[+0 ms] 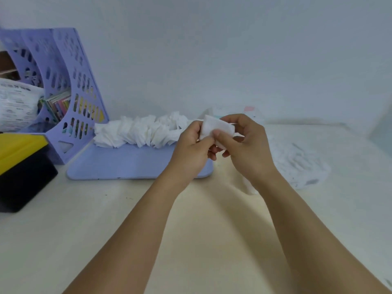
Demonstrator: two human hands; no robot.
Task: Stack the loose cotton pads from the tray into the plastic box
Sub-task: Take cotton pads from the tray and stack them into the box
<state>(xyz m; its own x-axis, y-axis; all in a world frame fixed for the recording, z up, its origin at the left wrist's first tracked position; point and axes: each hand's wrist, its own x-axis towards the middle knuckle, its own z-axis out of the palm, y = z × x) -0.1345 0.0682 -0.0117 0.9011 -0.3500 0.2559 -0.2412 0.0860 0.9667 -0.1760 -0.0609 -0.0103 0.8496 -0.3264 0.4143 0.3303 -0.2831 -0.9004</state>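
Note:
A row of loose white cotton pads (140, 131) lies along the far edge of a flat lilac tray (127, 162) on the table. Above the tray's right end, my left hand (191, 151) and my right hand (248, 145) both pinch a small stack of white cotton pads (216, 127) held upright between the fingertips. A clear plastic box (239, 114) shows faintly behind my hands, by the wall; most of it is hidden and blurred.
A lilac perforated file rack (70, 85) with books stands at the back left. A yellow-and-black box (21, 166) sits at the left edge. A crumpled clear plastic bag (301, 164) lies right of my hands. The pale table surface (106, 230) spreads in front.

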